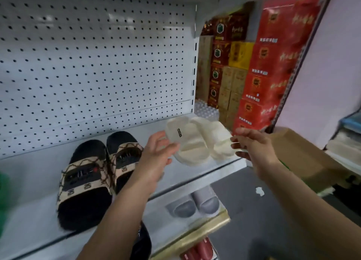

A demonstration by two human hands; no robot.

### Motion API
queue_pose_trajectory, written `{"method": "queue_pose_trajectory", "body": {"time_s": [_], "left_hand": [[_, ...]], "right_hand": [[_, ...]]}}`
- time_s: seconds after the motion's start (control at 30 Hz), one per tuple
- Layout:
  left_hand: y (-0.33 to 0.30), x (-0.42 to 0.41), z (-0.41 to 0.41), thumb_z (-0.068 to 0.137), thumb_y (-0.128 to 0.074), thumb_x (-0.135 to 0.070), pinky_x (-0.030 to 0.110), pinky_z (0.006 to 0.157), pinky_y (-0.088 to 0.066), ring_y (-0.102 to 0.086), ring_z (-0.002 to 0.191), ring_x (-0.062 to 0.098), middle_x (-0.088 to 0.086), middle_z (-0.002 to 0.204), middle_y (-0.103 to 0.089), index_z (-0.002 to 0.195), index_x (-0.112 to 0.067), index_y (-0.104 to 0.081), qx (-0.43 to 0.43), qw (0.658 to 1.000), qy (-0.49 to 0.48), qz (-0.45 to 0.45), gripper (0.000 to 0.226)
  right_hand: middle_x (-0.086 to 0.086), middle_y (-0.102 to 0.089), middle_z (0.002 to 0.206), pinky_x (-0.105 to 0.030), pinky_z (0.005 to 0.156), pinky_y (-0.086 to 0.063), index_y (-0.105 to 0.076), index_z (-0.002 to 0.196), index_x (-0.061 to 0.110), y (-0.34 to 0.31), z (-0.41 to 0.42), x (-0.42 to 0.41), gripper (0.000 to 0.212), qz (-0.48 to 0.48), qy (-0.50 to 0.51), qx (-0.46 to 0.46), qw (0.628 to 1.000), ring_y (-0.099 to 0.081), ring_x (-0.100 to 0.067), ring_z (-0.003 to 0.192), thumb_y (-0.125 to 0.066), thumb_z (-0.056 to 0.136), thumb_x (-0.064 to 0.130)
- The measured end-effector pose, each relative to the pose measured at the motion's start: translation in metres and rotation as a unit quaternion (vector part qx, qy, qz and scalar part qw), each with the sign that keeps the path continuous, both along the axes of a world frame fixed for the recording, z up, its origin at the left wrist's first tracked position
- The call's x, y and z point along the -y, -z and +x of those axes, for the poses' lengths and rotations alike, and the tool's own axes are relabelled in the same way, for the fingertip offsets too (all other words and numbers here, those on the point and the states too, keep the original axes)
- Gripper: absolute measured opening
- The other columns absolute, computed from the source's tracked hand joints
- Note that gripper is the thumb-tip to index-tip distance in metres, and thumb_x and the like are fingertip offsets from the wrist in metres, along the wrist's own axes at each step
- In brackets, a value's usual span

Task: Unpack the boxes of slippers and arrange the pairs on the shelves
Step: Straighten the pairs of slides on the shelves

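A cream pair of slippers (197,142) lies at the right end of the white shelf (39,181), heels toward me. My left hand (156,154) rests its loosely spread fingers against the side of the left cream slipper. At the heel edge of the right cream slipper, the curled fingers of my right hand (252,144) pinch it. A black pair with tan patterned straps (91,179) stands on the same shelf to the left, under my left forearm.
A white pegboard (93,64) backs the shelf. The lower shelf holds a grey pair (193,203), a black slipper (143,240) and a red pair (197,250). An open cardboard box (304,158) sits at the right, and red cartons (259,79) are stacked behind.
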State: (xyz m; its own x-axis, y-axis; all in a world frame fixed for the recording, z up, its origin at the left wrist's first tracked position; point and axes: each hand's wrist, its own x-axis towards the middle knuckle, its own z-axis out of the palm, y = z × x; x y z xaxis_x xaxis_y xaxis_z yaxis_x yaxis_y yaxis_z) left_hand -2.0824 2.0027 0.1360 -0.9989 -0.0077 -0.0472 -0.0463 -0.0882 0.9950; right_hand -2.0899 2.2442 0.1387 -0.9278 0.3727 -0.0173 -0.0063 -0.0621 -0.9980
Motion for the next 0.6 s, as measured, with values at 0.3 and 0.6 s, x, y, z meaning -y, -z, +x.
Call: {"method": "queue_pose_trajectory", "body": {"time_s": [0.3,0.6], "left_hand": [[0.03,-0.052,-0.049,0.074,-0.086,-0.023,0.018,0.097,-0.043,-0.031,0.138,0.017,-0.005,0.155,-0.019,0.155,-0.031,-0.015,-0.013,0.964,0.016,-0.265,0.108],[0.038,-0.055,-0.104,0.059,-0.092,-0.033,0.044,0.12,-0.02,-0.012,0.146,0.023,-0.005,0.16,-0.004,0.156,-0.032,0.002,-0.001,0.907,0.047,-0.419,0.135]], "right_hand": [[-0.01,-0.056,0.1,-0.029,0.065,-0.045,-0.056,0.128,0.018,0.021,-0.09,-0.079,0.051,0.132,-0.133,0.041,0.981,-0.054,-0.019,0.081,-0.068,0.082,-0.002],[-0.004,-0.053,0.119,-0.019,0.07,-0.046,-0.03,0.148,0.028,0.041,-0.11,-0.071,0.094,0.304,-0.289,0.09,0.903,-0.059,-0.017,0.09,-0.079,0.073,0.0]]}}
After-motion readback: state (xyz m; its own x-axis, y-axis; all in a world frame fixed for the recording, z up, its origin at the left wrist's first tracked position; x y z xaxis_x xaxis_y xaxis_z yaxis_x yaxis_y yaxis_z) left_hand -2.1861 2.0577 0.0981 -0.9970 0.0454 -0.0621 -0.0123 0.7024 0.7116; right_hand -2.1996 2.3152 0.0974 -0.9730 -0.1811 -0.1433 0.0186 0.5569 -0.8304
